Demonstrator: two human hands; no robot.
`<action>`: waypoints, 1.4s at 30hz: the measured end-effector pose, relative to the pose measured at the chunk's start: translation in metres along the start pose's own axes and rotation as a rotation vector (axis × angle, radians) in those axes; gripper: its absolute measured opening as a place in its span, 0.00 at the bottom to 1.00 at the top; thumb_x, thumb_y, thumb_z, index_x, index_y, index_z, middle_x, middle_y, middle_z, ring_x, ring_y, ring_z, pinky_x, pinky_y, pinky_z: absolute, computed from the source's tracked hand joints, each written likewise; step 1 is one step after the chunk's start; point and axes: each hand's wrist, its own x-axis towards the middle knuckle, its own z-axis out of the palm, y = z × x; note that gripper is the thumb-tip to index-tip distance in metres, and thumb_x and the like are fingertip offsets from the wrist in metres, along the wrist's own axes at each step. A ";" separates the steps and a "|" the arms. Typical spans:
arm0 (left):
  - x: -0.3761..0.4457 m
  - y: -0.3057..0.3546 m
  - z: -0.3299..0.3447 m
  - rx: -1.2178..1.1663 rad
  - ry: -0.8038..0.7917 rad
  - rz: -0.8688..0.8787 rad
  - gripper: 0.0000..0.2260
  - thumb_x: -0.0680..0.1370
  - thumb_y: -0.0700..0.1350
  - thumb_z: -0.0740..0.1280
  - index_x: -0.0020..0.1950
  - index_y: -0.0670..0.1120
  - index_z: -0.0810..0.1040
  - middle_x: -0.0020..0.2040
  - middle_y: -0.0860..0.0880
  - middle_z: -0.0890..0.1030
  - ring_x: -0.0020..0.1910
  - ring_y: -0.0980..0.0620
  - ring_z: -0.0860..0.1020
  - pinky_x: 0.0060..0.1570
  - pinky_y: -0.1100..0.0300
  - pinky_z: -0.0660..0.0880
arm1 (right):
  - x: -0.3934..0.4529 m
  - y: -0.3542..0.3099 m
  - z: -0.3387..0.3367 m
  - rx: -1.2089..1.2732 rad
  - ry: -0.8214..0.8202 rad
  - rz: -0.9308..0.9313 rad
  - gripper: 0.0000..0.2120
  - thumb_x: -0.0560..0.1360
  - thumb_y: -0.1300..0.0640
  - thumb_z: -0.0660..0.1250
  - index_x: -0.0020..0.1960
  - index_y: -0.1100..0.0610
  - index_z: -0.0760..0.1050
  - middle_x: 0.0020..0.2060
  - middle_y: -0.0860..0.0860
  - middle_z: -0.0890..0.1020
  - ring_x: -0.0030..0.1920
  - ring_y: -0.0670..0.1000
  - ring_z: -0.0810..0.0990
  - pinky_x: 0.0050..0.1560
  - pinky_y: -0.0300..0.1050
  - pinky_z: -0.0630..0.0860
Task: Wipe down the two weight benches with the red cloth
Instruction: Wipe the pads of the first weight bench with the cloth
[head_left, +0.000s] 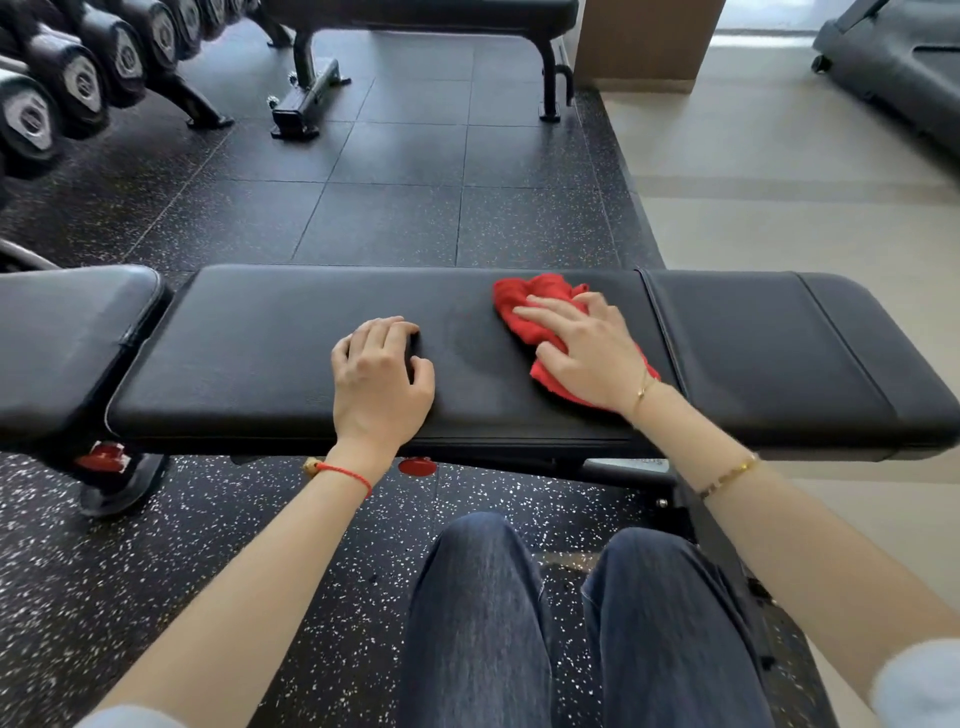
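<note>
Near bench: a black padded weight bench (291, 353) ran crosswise in front of the person, its long pad forming the surface under both hands; a separate seat pad (72, 332) lay just off its left end.
Red cloth: the red cloth (530, 306) lay bunched on the near bench, right of the pad's middle and just left of the seam (660, 332) that crossed the pad.
Right hand: the right hand (587, 348) lay flat on the red cloth with fingers spread and pointing left, pressing it onto the surface; this grip was splayed wide, not curled round the fabric.
Left hand: the left hand (382, 371) rested on the bare pad near the middle of the near bench, left of the cloth and apart from it; its fingers were curled under, a loosely closed grip holding nothing.
Wrists: a red string bracelet (345, 473) circled the left wrist; thin gold bracelets (730, 475) showed on the right arm.
Legs: knees in dark blue jeans (483, 613) stood just before the near bench.
Far bench: a second black bench (415, 10) stood beyond the near bench, across the dark speckled floor (389, 197).
Dumbbells: a row of black dumbbells (78, 78) sat on a rack, beyond the near bench's left end.
</note>
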 end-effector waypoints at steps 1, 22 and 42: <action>0.000 0.000 0.000 0.001 -0.001 -0.002 0.14 0.76 0.44 0.63 0.61 0.47 0.78 0.62 0.49 0.79 0.66 0.48 0.73 0.69 0.49 0.63 | 0.015 0.004 0.001 -0.018 0.006 0.068 0.23 0.76 0.47 0.57 0.71 0.40 0.68 0.72 0.39 0.68 0.65 0.57 0.66 0.65 0.51 0.61; -0.002 0.005 -0.002 -0.019 0.012 -0.006 0.13 0.76 0.42 0.63 0.60 0.47 0.78 0.61 0.48 0.80 0.64 0.47 0.74 0.69 0.48 0.65 | 0.002 0.027 -0.008 -0.070 -0.010 0.232 0.23 0.77 0.48 0.57 0.72 0.43 0.68 0.73 0.42 0.68 0.66 0.61 0.66 0.67 0.53 0.62; -0.012 0.044 0.002 0.000 0.041 -0.002 0.12 0.78 0.40 0.63 0.59 0.45 0.80 0.57 0.45 0.82 0.59 0.43 0.78 0.62 0.47 0.69 | -0.100 0.077 -0.031 -0.147 0.030 0.149 0.25 0.76 0.48 0.57 0.73 0.46 0.67 0.73 0.43 0.68 0.66 0.60 0.64 0.66 0.54 0.60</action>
